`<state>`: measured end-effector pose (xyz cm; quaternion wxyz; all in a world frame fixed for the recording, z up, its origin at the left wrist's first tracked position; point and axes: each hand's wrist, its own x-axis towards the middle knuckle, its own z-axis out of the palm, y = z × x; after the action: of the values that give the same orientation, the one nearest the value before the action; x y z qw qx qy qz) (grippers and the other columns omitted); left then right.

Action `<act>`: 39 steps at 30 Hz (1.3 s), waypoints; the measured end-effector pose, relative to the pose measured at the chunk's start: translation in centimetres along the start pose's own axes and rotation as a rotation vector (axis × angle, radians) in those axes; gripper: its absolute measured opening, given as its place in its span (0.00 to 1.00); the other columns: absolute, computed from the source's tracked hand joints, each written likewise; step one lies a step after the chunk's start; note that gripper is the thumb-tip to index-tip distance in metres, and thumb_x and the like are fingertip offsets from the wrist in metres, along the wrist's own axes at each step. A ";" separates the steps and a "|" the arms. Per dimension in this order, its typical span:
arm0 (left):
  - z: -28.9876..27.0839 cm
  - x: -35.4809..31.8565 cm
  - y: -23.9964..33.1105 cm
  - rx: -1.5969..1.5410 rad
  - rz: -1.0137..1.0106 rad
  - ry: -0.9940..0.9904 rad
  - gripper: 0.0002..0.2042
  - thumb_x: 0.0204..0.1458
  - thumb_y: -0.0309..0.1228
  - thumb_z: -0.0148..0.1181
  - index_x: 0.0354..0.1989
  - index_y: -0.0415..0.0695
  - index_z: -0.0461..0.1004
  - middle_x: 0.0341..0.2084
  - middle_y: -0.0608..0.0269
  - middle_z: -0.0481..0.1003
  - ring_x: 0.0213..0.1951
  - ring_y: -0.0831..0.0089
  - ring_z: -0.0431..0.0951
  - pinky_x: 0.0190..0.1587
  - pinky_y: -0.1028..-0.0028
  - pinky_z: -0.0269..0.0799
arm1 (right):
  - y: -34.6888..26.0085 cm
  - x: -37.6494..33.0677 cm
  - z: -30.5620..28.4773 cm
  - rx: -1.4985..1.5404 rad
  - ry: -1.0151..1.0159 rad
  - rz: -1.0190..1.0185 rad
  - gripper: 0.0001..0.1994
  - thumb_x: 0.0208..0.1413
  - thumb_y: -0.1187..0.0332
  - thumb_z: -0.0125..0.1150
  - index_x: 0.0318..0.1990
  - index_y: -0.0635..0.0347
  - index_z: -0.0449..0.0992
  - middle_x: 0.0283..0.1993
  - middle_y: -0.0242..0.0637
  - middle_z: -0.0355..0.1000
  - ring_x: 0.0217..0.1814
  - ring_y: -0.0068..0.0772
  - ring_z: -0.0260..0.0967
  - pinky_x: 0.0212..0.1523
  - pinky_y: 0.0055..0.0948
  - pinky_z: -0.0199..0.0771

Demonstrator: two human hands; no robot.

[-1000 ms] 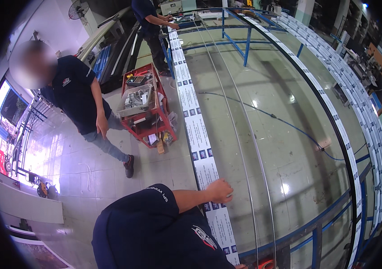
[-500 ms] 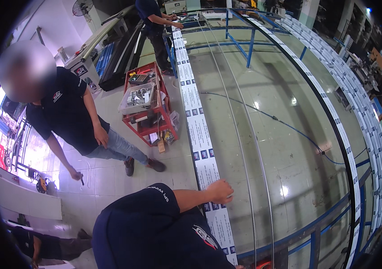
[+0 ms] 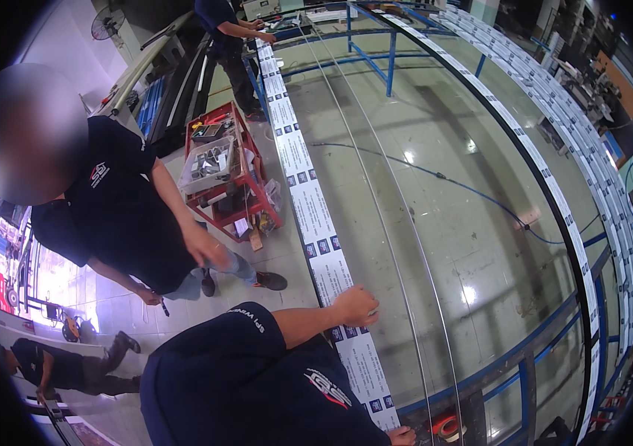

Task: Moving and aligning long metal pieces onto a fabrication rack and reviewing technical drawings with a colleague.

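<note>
A long profile (image 3: 315, 215), wrapped in white printed film, runs from the far end of the frame to the lower edge near my body. My left hand (image 3: 356, 306) is closed, curled over the profile's right edge; whatever its fingers hold is hidden. Only a small part of my right hand (image 3: 402, 436) shows at the lower edge, beside the profile's near end. Its fingers are mostly cut off from view. Two thin metal strips (image 3: 405, 223) run lengthwise to the right of the profile. Close to my right hand is a red tape roll (image 3: 446, 427).
On the left stands a person (image 3: 119, 201) in a dark shirt; another person (image 3: 227, 37) works at the profile's far end. A red trolley (image 3: 220, 215) holds a tub of parts. Blue steel stands (image 3: 391, 67) support more film-covered profiles (image 3: 554, 104) at right. A blue hose crosses the floor.
The view has shifted slightly. The person at left has come closer, hands lower and nearer. More of my right hand and the red tape roll now show; my left hand stays on the profile.
</note>
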<state>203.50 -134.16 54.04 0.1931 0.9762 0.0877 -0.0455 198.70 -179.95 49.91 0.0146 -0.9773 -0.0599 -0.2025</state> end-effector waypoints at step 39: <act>0.2 -1.7 0.3 -0.012 0.015 0.153 0.18 0.53 0.45 0.52 0.23 0.43 0.75 0.25 0.56 0.77 0.34 0.57 0.77 0.47 0.62 0.67 | 1.4 -1.2 -1.1 -0.282 0.078 -0.386 0.12 0.54 0.57 0.54 0.40 0.52 0.75 0.38 0.42 0.75 0.35 0.52 0.71 0.30 0.57 0.64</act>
<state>201.88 -134.77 54.22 0.1919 0.9763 0.0952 0.0315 197.35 -181.52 50.43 -0.1589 -0.9315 -0.2163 -0.2454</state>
